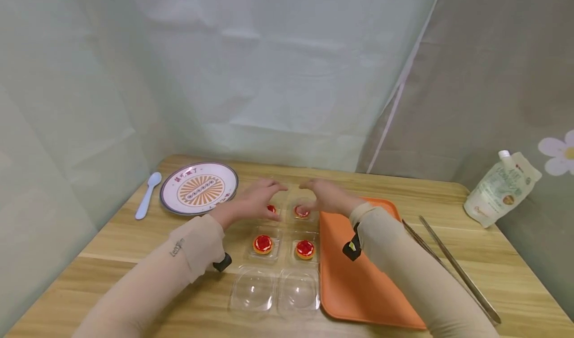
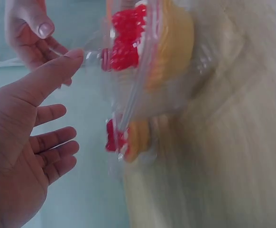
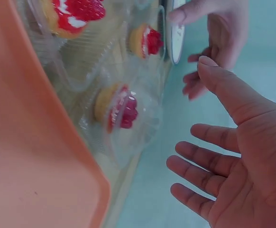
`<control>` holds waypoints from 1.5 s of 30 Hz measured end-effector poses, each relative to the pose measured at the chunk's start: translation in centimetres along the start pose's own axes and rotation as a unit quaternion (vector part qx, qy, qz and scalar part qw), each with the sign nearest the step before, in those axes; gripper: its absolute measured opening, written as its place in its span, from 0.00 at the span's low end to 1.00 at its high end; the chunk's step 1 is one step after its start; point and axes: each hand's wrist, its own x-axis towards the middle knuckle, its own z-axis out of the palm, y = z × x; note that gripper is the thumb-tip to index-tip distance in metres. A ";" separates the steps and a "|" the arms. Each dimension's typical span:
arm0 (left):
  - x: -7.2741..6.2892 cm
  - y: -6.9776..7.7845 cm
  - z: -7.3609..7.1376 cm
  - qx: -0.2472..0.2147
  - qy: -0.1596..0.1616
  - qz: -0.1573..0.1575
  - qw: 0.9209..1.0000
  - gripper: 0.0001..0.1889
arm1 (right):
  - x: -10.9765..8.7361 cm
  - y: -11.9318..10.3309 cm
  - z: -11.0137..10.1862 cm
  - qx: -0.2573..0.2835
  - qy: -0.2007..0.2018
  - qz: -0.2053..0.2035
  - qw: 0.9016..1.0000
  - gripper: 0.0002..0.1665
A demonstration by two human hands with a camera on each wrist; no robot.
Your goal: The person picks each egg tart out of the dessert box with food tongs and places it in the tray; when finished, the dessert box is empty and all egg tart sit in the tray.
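Table (image 1: 403, 191): wood | curtains (image 1: 269, 69): pale, behind | tray (image 1: 358, 288): orange

The table (image 1: 134, 238) is of light wood with a matt, grained surface. The clear tart box (image 1: 273, 273) is thin glossy plastic and it reflects the light. The orange tray (image 1: 358, 288) at the right looks like smooth matt plastic. The plate (image 1: 177, 206) at the far left is glossy. The tongs (image 1: 457, 270) look like metal. The sleeves (image 1: 170, 273) are of soft beige cloth.
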 end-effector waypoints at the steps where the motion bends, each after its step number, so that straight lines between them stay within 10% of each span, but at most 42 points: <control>1: 0.3 0.1 0.2 0.000 -0.002 0.002 1.000 0.41 | 0.0 0.0 0.2 -0.003 -0.002 -0.001 1.000 0.40; 12: 2.3 1.0 2.4 0.020 -0.025 -0.003 0.999 0.47 | 0.0 0.7 2.3 0.024 -0.010 0.015 1.000 0.45; 45: 2.5 0.9 3.6 -0.030 -0.012 -0.050 0.998 0.42 | 0.9 1.0 3.7 -0.025 0.013 -0.006 1.000 0.46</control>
